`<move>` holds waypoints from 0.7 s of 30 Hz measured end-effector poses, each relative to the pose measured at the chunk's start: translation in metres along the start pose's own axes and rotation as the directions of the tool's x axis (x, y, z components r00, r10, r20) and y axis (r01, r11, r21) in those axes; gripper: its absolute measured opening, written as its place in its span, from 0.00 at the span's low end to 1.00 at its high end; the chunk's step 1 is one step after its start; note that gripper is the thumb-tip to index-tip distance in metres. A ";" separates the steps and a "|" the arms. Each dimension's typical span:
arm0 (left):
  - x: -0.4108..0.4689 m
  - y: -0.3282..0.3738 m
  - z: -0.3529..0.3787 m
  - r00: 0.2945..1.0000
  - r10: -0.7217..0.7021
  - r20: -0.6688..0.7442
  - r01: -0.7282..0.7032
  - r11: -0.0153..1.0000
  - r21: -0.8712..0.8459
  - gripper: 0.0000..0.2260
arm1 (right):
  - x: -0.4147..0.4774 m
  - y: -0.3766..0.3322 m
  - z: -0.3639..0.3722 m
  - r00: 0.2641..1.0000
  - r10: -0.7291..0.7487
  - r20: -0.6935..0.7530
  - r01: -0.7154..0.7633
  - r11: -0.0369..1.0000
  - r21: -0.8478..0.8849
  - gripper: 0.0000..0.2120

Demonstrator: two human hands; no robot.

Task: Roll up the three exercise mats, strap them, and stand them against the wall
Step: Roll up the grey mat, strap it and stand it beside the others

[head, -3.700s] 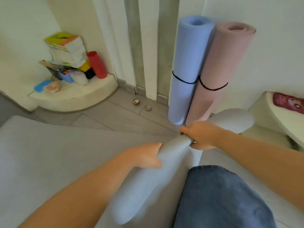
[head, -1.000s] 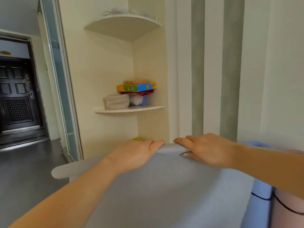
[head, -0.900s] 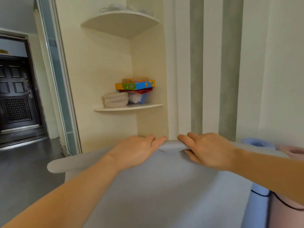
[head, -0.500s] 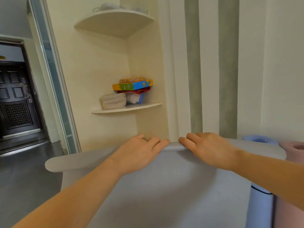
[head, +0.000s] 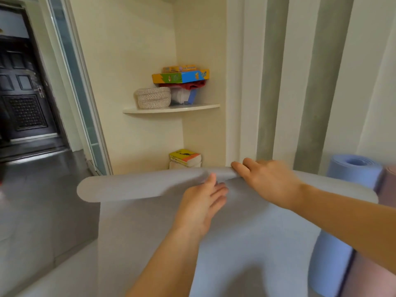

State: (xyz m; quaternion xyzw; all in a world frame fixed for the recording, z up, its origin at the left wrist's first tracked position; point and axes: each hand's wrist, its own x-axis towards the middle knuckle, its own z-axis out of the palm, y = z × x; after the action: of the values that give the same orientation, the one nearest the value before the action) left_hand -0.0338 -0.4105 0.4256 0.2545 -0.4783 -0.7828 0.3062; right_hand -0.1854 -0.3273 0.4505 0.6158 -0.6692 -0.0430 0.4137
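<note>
Across the lower centre of the frame: grey mat (head: 150, 221), partly rolled, roll on top, sheet hanging below. Right hand (head: 270, 183) curled over the roll, gripping. Left hand (head: 201, 206) open, flat against the sheet. Lower right: blue mat (head: 340, 232) rolled, upright.

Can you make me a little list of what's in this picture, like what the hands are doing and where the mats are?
grey mat: partly rolled, roll along its top edge, rest hanging down
right hand: fingers curled over the roll
left hand: open, palm against the mat under the roll
blue mat: rolled, upright at the right
pink mat: rolled, beside the blue mat, mostly cut off
corner shelf: woven basket, colourful boxes
</note>
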 end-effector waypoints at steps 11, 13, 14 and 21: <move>0.011 -0.017 0.003 0.997 0.050 0.060 -0.029 0.952 -0.304 0.09 | -0.022 -0.004 -0.001 1.000 0.015 0.013 -0.018 0.929 0.369 0.28; 0.008 -0.021 0.010 0.985 0.102 0.142 -0.056 0.953 -0.298 0.07 | -0.019 0.008 -0.011 0.959 0.084 0.271 -0.206 0.863 0.461 0.24; 0.006 -0.022 0.015 0.977 0.119 0.175 -0.066 0.957 -0.281 0.07 | -0.018 0.014 -0.015 0.932 0.101 0.348 -0.263 0.850 0.457 0.21; 0.011 -0.013 0.042 0.974 0.080 0.212 -0.051 0.989 -0.139 0.05 | -0.026 0.025 -0.042 0.889 0.144 0.434 -0.271 0.930 0.247 0.16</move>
State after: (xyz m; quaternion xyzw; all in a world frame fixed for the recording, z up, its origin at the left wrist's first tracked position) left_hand -0.0736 -0.3889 0.4302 0.1305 -0.4639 -0.8254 0.2941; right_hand -0.1823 -0.2796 0.4790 0.5726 -0.8020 -0.0234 0.1683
